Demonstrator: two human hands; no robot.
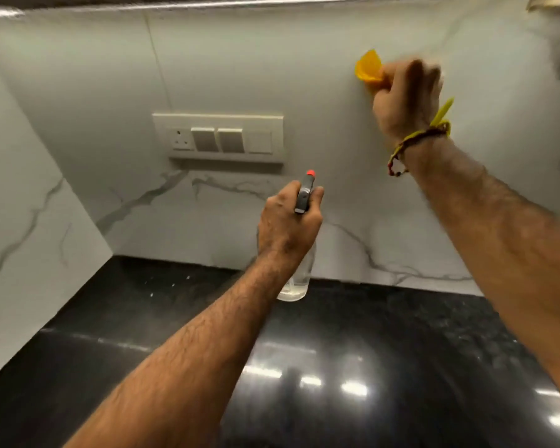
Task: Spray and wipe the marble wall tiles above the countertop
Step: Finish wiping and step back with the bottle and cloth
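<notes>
Head view showed the right hand [404, 101] clutching a yellow cloth [369, 71] on the wall [304, 76], the left hand [288, 221] grasping a spray bottle [296, 279] near the table's [143, 318] back edge; stray spray could wet the switch panel [219, 137].

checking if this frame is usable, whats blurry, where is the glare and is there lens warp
Head view: the right hand and the yellow cloth it grips are motion-smeared; the left hand on the spray bottle is sharper. Bright lamp reflections glare on the black countertop. Wide-angle bending curves the ledge above the marble wall tiles, and the switch panel looks tilted.
</notes>
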